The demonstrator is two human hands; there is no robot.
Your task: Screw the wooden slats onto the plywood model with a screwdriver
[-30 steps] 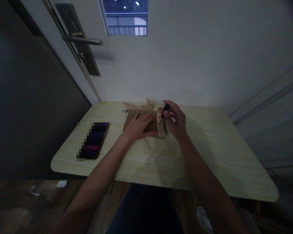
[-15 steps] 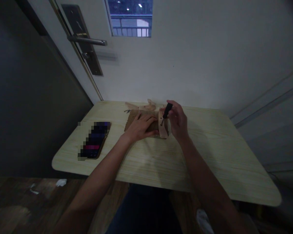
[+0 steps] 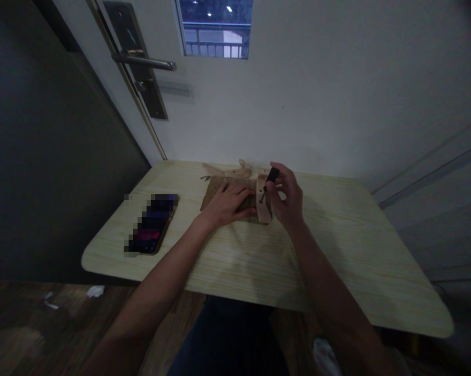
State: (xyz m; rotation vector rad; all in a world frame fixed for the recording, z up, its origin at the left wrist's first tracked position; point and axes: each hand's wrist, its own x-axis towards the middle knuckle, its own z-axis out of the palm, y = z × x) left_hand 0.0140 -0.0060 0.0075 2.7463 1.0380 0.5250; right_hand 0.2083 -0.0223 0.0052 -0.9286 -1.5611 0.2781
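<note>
Screwdriver point(image 3: 273, 176) slants down from the pinching right hand point(image 3: 288, 197), left hand point(image 3: 230, 202) flat on cardboard point(image 3: 210, 193)

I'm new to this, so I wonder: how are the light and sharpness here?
Head view: dim, soft shadows on the table; head view: blocky squares mask part of the phone; head view: lower end of the black-handled tool too small to make out sharply.

Dim room, home or office unclear: white door point(image 3: 317, 94) with lever handle point(image 3: 151, 61), 1 window point(image 3: 217, 32) showing railing point(image 3: 211, 44), wood-grain table point(image 3: 348, 261).
</note>
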